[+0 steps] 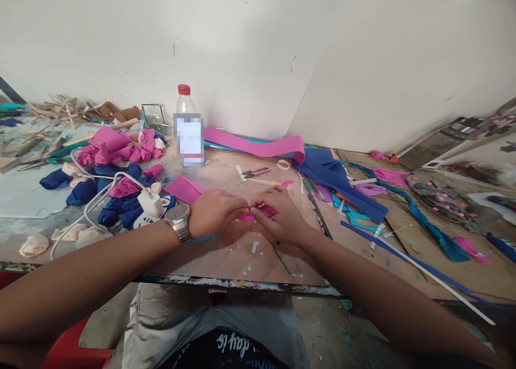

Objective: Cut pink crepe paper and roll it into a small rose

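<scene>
Both hands meet over the middle of the table, pinching a small piece of pink crepe paper (264, 213). My left hand (217, 213), with a metal watch (178, 221) on its wrist, grips the piece from the left, its fingers bent. From the right, my right hand (280, 213) has thumb and fingers closed on the same piece. Much of the paper is hidden under the fingers. A folded pink strip (184, 189) lies just beyond my left hand. Below the hands are a small white scrap (255, 247) and a thin dark stem (282, 260).
At left lie rolled paper flowers (108, 143), a white charger (151, 202) and its cable. A red-capped bottle (184, 98) stands behind a phone (191, 140). Farther back are a cutter (257, 172), a tape roll (283, 165) and a long pink strip (258, 145). Blue paper (342, 181) lies right.
</scene>
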`<state>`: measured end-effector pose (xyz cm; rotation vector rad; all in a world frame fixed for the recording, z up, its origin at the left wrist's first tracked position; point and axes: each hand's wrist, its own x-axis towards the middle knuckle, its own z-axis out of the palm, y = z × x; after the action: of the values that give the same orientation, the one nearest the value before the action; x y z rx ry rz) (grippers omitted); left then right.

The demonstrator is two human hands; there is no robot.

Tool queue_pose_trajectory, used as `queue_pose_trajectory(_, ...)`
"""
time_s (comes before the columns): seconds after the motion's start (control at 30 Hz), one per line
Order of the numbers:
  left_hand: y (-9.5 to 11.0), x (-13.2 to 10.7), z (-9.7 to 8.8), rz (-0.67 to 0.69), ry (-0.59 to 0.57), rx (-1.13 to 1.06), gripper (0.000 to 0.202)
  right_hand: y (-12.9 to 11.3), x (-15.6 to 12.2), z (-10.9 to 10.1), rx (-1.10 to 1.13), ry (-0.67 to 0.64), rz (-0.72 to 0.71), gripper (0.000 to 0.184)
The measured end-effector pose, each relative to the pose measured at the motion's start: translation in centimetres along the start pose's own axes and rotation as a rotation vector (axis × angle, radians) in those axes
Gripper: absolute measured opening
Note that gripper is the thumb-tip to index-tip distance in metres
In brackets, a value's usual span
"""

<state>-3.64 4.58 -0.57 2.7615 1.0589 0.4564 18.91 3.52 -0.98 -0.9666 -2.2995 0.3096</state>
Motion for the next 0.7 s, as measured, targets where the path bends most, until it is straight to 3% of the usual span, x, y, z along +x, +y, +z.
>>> queue_pose_trajectory(0.57, 0.4, -0.1, -0.9, -0.051, -0.009, -0.160, 0.033, 0.2, 0.3, -0.6, 0.041, -0.020, -0.051, 0.008)
queue_pose_trajectory(0.7, 0.4, -0.1, -1.2, -0.120, 0.034, -0.185, 0.026, 0.4, 0.3, -0.8, 0.002, 0.008, -0.058, 0.007)
